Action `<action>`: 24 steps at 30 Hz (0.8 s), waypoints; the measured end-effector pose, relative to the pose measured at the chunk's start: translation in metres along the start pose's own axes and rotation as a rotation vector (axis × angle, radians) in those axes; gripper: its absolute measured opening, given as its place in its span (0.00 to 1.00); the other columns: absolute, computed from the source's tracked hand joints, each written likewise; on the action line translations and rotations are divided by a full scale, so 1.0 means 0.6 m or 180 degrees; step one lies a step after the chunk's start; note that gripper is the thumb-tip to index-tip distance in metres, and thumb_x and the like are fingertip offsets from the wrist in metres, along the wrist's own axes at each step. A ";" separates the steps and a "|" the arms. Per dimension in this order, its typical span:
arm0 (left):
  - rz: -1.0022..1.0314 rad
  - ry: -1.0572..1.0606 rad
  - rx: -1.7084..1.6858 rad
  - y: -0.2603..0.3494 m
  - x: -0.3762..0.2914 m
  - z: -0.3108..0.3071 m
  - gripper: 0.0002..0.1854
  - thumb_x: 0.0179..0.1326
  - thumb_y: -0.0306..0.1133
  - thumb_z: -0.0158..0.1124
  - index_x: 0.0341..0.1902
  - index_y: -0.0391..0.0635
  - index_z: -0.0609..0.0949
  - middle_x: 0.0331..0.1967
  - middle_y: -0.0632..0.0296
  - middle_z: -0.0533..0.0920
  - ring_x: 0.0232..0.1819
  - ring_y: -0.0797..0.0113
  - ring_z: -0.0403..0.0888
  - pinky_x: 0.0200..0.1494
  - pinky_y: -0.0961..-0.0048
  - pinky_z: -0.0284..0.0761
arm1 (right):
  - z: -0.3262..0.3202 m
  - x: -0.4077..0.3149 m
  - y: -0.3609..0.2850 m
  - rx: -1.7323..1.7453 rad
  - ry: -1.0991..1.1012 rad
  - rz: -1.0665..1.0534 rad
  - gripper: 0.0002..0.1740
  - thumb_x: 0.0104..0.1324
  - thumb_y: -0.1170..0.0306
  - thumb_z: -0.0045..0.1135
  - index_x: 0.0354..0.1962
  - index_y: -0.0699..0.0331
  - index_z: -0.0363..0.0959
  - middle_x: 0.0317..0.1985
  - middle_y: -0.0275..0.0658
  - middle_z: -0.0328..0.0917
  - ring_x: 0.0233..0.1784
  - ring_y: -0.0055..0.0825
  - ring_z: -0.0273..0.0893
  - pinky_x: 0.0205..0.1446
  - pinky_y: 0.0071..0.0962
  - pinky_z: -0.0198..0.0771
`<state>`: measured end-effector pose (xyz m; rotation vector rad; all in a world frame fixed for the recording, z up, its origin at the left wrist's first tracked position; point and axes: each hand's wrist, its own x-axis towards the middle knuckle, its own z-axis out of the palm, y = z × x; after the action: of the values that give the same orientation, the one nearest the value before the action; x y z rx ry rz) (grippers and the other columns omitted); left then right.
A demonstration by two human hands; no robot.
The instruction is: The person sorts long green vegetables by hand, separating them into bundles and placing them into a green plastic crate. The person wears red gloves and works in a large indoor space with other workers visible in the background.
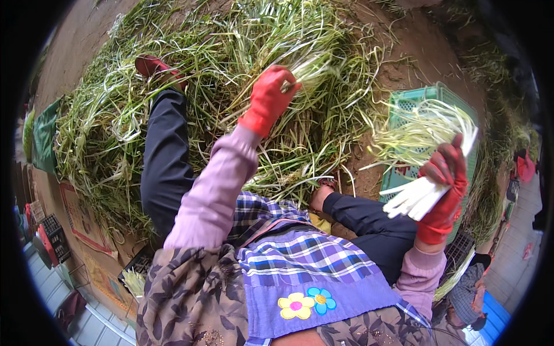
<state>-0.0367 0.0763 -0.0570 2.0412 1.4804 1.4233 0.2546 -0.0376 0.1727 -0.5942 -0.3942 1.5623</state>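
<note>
My right hand [446, 181], in a wet red rubber glove, grips a bunch of long-leaved greens. Its thick white stalks [415, 199] point left towards my lap, and the pale yellow-green leaves [411, 134] fan out over a green plastic crate [396, 186]. My left hand [272, 99], also red-gloved, is closed around a tuft of thin leaves [314, 71], blurred at the tips. It is above a large heap of loose green and pale leaves [207, 116] spread between and beyond my legs.
My left leg [162, 147] reaches into the heap, ending in a red shoe [151, 65]. A dark crate [459, 248] stands behind the green one. Another person [467, 289] is at lower right. Flattened cardboard [86, 216] and a green sack [45, 136] lie at left.
</note>
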 end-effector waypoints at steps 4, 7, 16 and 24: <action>-0.0774 0.0372 -0.1707 0.180 -0.094 -0.090 0.11 0.54 0.24 0.72 0.37 0.46 0.78 0.30 0.65 0.79 0.32 0.72 0.76 0.35 0.79 0.73 | -0.009 -0.042 0.057 -0.0995 0.0851 0.0221 0.16 0.68 0.70 0.54 0.53 0.64 0.72 0.40 0.37 0.77 0.22 0.16 0.68 0.31 0.16 0.71; -0.2163 0.0192 -0.3024 0.260 -0.169 -0.120 0.11 0.57 0.22 0.69 0.40 0.44 0.77 0.33 0.69 0.76 0.34 0.82 0.72 0.37 0.83 0.70 | -0.022 -0.093 0.139 -0.1724 0.0938 0.0617 0.17 0.68 0.62 0.58 0.49 0.64 0.74 0.35 0.37 0.77 0.22 0.18 0.69 0.28 0.20 0.72; -0.1035 0.0118 -0.0940 0.299 -0.263 -0.130 0.10 0.50 0.20 0.70 0.34 0.42 0.79 0.33 0.57 0.80 0.35 0.61 0.79 0.39 0.71 0.75 | -0.120 -0.207 0.237 -0.0678 0.1065 0.0534 0.17 0.70 0.60 0.53 0.45 0.66 0.73 0.29 0.32 0.72 0.26 0.20 0.71 0.32 0.24 0.72; 0.0301 -0.0297 -0.0497 0.348 -0.268 -0.129 0.11 0.46 0.18 0.68 0.32 0.45 0.78 0.32 0.57 0.81 0.33 0.56 0.80 0.36 0.66 0.76 | -0.146 -0.212 0.270 -0.1552 0.1195 0.0695 0.20 0.60 0.53 0.67 0.33 0.64 0.79 0.25 0.32 0.77 0.22 0.20 0.72 0.27 0.22 0.70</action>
<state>0.0223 -0.1769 0.0309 2.0747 1.2112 1.4095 0.1764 -0.1865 0.0252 -1.3222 -0.4349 1.5200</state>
